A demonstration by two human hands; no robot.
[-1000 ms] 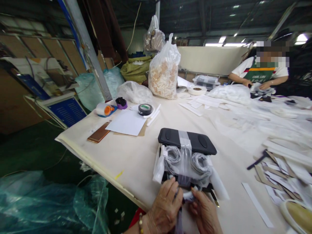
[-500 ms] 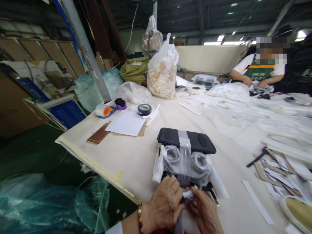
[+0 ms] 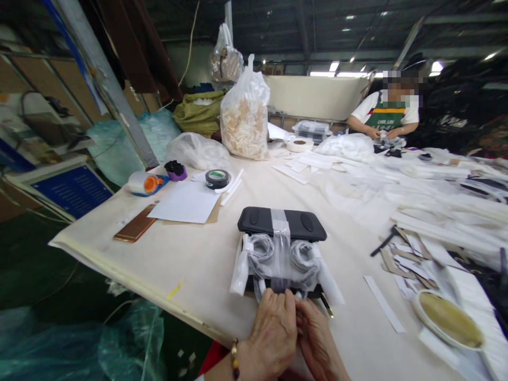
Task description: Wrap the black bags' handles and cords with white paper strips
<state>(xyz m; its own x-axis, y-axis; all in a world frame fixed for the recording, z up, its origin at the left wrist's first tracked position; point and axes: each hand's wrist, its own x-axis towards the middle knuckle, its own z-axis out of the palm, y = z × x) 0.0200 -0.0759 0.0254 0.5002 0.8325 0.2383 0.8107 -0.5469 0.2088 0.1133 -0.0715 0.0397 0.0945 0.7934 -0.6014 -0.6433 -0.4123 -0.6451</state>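
Grip: the left hand (image 3: pixel 273 328) and right hand (image 3: pixel 317 336) meet, fingers curled, at the near edge of the black bag (image 3: pixel 296 225) on the table (image 3: pixel 194 259); any object grasped is hidden. Uneven pulling could loosen the plastic strip (image 3: pixel 281 235), freeing the coils (image 3: pixel 262 248).
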